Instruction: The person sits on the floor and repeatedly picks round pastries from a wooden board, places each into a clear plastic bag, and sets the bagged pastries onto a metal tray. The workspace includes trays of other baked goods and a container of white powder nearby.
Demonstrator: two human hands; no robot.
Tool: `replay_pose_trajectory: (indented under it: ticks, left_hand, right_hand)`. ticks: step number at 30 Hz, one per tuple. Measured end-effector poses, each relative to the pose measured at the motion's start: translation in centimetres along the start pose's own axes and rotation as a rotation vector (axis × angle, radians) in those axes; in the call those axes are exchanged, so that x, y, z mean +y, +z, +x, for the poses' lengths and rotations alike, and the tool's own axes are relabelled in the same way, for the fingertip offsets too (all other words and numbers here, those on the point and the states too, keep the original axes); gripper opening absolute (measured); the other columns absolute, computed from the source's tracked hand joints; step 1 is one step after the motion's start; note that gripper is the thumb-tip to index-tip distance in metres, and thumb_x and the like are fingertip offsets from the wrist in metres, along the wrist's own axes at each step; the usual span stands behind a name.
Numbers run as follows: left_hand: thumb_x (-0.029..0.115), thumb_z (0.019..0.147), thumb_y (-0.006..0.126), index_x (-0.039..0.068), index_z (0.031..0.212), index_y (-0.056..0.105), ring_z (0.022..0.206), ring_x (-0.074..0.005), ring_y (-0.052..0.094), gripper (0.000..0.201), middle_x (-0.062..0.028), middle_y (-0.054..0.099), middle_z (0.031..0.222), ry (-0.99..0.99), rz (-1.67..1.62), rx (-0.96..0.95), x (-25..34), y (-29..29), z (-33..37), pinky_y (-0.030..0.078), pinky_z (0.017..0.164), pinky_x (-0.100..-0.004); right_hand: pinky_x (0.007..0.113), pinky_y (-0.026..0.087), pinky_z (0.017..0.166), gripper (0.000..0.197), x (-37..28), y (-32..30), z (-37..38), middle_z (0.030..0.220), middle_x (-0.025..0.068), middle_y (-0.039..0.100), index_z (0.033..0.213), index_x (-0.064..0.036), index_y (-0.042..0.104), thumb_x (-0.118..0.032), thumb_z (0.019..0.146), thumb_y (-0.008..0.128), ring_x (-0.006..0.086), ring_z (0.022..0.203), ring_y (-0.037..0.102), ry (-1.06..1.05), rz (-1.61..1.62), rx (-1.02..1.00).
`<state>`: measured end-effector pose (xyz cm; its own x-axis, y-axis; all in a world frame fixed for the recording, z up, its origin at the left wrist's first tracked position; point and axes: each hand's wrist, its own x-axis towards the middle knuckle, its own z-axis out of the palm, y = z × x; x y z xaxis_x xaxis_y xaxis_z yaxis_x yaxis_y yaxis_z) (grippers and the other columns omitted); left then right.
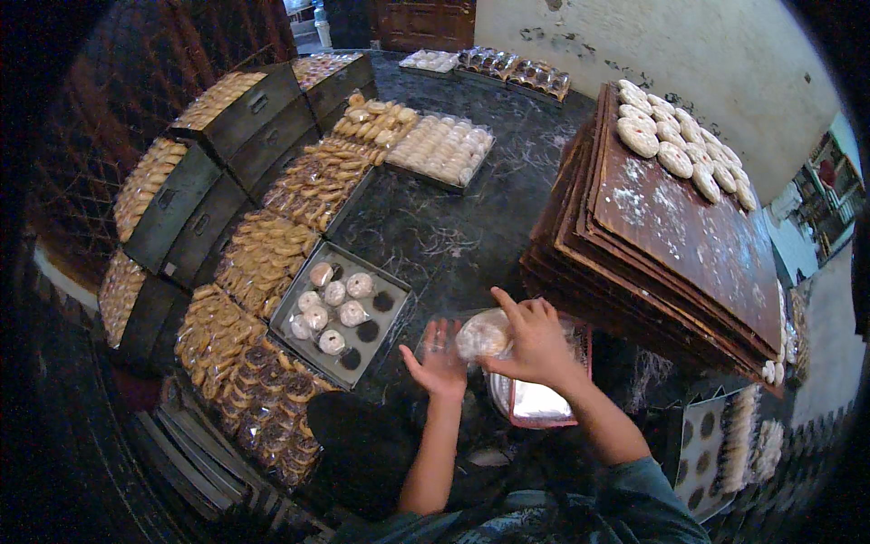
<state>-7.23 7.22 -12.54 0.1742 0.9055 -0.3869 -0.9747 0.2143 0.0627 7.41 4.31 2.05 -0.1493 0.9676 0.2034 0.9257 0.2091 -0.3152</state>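
Note:
My right hand (535, 340) grips a white-dusted ring doughnut (483, 335) that seems to be in a clear plastic bag, slightly blurred. Facing it from the left is my left hand (440, 360), palm up with its fingers spread, close to the doughnut's edge. Below my right hand lies a stack of shiny clear bags (544, 403) with a red edge, partly over a round pale container (498, 392). Left of my hands, a metal tray (384, 332) carries several bagged white doughnuts (352, 314) among dark round spots.
Trays of bagged pastries (263, 245) line the left, beside stacked dark crates (213, 204). A tall pile of brown boards (652, 227) stands at the right, topped with flattish doughnuts (675, 159). Another spotted tray (700, 453) is at lower right. A tray of white pastries (441, 150) sits further back.

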Motion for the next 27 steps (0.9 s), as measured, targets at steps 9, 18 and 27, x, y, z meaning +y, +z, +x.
replay_pose_trajectory:
  ticks: [9, 18, 27]
  left_hand:
    - [0.061, 0.080, 0.043, 0.010, 0.118, 0.048, 0.119, -0.0420, 0.039, 0.063, -0.0177, 0.045, 0.126, 0.027, -0.031, -0.169, 1.1, -1.4, 1.0, 0.034, 0.097, -0.0557]
    - [0.065, 0.080, 0.041, 0.012, 0.127, 0.043, 0.111, -0.0342, 0.046, 0.071, -0.0169, 0.051, 0.114, -0.082, 0.195, 0.615, -0.1, 1.8, -1.9, 0.034, 0.098, -0.0501]
    - [0.064, 0.081, 0.038, 0.012, 0.132, 0.036, 0.122, -0.0300, 0.038, 0.073, -0.0116, 0.038, 0.135, -0.165, 0.151, -0.305, -0.5, 4.9, -3.3, 0.033, 0.089, -0.0654]
  right_hand:
    - [0.034, 0.047, 0.077, 0.067, 2.2, 8.3, -4.7, 0.097, 0.0153, 0.061, 0.131, -0.0073, 0.039, -0.021, 0.074, 0.070, 0.0263, 0.101, 0.054, 0.541, 0.791, 0.059]
    - [0.036, 0.046, 0.073, 0.020, -0.1, 6.1, 0.2, 0.091, 0.0136, 0.055, 0.095, 0.0001, 0.061, -0.011, 0.078, 0.061, 0.0254, 0.080, 0.056, 0.032, 0.532, 0.015]
    - [0.040, 0.044, 0.083, 0.028, -3.8, -0.2, -6.8, 0.107, 0.0207, 0.052, 0.103, -0.0002, 0.056, -0.008, 0.076, 0.052, 0.0350, 0.095, 0.053, 0.033, 0.382, 0.541]
